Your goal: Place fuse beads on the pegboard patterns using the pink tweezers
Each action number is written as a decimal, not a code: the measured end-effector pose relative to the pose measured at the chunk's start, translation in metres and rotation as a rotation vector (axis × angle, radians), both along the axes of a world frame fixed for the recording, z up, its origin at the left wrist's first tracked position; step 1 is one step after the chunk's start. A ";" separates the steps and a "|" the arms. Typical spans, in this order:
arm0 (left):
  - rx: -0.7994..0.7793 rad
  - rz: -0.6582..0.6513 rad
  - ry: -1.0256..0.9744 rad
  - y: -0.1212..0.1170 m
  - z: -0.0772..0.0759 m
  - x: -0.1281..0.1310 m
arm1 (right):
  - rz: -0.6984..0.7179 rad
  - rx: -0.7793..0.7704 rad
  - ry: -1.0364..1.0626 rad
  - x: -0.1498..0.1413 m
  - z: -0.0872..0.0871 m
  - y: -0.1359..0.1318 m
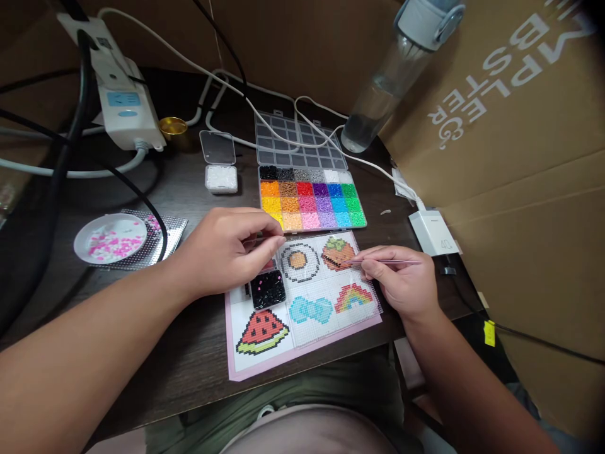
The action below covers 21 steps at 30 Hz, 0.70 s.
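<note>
My right hand (401,277) pinches thin pinkish tweezers (382,261), their tip over the orange persimmon picture (338,253) on the pattern sheet. A short dark diagonal row, perhaps of beads, lies by the tip. A clear pegboard (312,331) covers the sheet's right part, over the egg (299,261), bow (311,309) and rainbow (353,298) pictures. My left hand (236,249) is closed, thumb and forefinger together at the board's upper left corner; whatever they hold is hidden. Below it stands a small box of black beads (268,290) with a few pink ones.
A sorted bead case (312,197) lies with its clear lid (297,142) raised behind. White beads fill a small box (221,179). Pink and white beads lie in a round dish (110,238) at left. A water bottle (378,94), power strip (125,101), white charger (430,232) and several cables surround the area.
</note>
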<state>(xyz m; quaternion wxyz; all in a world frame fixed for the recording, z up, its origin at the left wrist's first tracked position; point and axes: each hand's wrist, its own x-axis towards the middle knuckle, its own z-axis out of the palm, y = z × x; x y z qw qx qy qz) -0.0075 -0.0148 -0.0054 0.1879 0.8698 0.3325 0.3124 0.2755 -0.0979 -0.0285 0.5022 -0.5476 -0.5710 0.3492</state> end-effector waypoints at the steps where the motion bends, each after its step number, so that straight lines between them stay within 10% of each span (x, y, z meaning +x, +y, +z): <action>1: 0.000 0.001 0.003 0.000 0.000 0.000 | 0.001 -0.002 0.008 0.000 0.000 0.000; 21: 0.020 -0.010 -0.018 0.001 -0.001 0.001 | 0.065 0.034 -0.005 0.000 0.000 0.002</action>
